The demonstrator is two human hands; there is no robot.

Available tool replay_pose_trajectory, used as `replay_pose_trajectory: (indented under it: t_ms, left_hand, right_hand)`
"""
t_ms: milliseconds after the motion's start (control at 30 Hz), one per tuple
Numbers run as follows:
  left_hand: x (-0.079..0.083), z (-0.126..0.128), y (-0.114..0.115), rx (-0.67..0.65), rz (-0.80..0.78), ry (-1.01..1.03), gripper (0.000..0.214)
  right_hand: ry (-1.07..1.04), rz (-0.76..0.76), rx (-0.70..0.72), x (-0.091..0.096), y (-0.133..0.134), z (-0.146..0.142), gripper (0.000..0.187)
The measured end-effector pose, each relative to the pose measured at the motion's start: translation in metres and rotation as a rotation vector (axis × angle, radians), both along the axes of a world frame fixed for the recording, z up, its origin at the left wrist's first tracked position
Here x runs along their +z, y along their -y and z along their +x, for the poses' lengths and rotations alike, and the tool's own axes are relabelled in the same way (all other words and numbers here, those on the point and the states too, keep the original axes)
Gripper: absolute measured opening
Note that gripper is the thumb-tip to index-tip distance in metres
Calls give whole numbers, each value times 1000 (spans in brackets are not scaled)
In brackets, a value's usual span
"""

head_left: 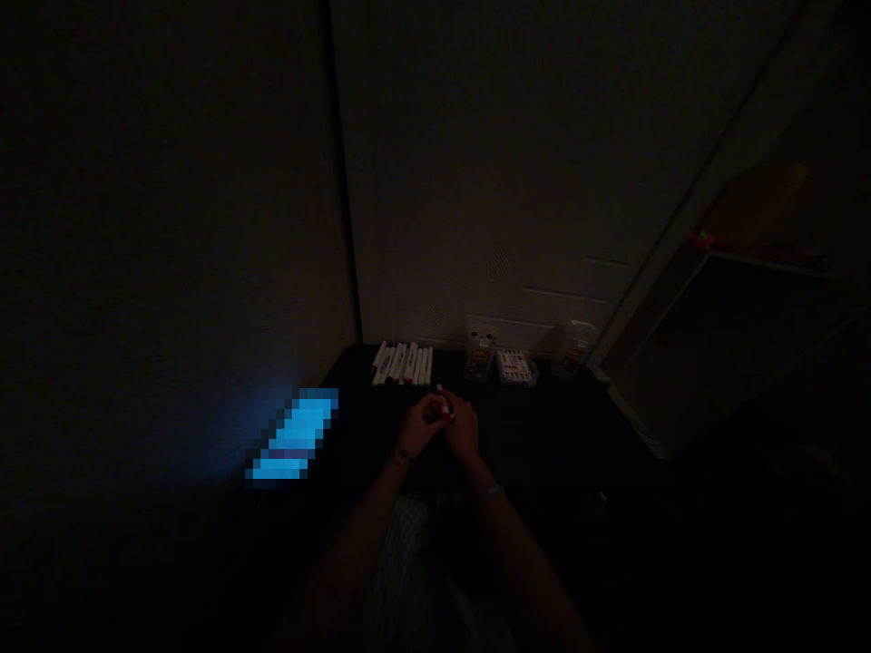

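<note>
In the dim light, my left hand (418, 426) and my right hand (464, 429) meet over the dark table. Between them is a small white marker (445, 407) with a red part near its lower end. My left thumb and fingertips pinch at that end, forming a loop. The right hand's fingers are curled round the marker from the other side, hiding some of it. Beyond my hands, a row of white markers (403, 365) lies side by side at the table's back left.
Along the back edge stand a clear plastic case (480, 355), a box packed with markers (515, 367) and another clear case (575, 349). The dark table (544, 435) meets a wall behind. A pixelated bright blue screen (296, 440) glows at left. A shelf unit (708, 299) is at right.
</note>
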State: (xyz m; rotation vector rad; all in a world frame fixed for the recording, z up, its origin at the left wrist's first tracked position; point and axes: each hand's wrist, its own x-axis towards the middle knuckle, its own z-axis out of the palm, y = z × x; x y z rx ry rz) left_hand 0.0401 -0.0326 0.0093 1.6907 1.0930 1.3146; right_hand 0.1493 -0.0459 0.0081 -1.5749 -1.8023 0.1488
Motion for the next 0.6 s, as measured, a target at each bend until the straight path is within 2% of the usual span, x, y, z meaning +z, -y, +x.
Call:
replay_pose_trajectory:
  t_ms: [300,600]
  left_hand:
    - [-1,-1,-2,2,31,-52,29]
    - [-3,-2,-3,-28,95,-70,31]
  right_hand:
    - [-16,-11,-53,1,0,1,32]
    - [-92,9,-125,0,0,0,35]
